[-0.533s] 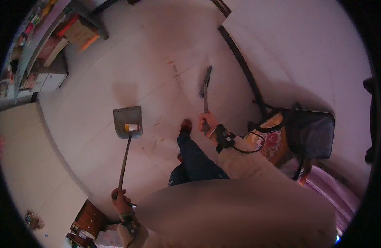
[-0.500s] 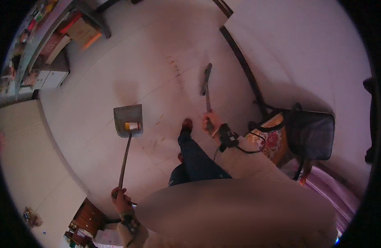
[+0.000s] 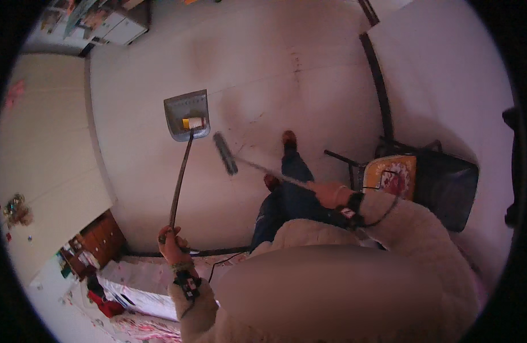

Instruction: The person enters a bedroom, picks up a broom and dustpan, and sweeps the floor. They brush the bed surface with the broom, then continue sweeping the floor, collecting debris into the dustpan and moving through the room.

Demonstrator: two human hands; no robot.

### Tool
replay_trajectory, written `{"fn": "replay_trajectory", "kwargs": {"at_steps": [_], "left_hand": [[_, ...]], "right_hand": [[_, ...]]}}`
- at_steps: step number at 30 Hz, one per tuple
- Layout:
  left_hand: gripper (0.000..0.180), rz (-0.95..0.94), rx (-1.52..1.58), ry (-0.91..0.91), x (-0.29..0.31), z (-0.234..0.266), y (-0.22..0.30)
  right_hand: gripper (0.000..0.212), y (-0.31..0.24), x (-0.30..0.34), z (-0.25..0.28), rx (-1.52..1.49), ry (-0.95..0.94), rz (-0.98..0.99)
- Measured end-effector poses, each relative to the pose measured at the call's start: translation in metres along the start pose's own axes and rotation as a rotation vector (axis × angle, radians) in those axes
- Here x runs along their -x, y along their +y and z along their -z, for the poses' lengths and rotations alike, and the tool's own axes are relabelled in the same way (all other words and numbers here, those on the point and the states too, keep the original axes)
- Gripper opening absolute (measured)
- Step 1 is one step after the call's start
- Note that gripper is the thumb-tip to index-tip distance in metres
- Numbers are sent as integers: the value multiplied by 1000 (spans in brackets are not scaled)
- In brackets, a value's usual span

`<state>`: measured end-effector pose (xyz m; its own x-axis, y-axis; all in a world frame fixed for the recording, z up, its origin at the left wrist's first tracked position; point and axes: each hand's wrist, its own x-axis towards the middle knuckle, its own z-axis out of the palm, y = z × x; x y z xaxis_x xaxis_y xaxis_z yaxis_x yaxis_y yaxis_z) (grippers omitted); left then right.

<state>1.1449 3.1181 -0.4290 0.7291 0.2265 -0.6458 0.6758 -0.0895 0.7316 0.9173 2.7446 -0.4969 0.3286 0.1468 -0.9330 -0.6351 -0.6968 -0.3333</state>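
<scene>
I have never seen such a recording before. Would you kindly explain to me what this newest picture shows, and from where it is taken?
There is no machine arm here, only a person's two bare hands. A wide fisheye camera on the head looks down, so straight edges bend near the rim. The left hand grips the handle of a grey dustpan, in which a small yellow-and-white container lies. The right hand holds a broom. On the pale floor are dark marks. A chair is at the right.
</scene>
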Motion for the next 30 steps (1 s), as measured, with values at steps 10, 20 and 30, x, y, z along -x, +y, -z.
{"fn": "replay_trajectory", "kwargs": {"at_steps": [10, 20, 30], "left_hand": [[8, 78, 83, 249, 57, 72, -37], [8, 128, 184, 378, 75, 43, -42], [7, 49, 312, 416, 100, 20, -64]], "right_hand": [[30, -35, -170, -59, 587, 174, 140], [38, 154, -38, 208, 686, 270, -158], [43, 183, -51, 134, 665, 391, 116]]}}
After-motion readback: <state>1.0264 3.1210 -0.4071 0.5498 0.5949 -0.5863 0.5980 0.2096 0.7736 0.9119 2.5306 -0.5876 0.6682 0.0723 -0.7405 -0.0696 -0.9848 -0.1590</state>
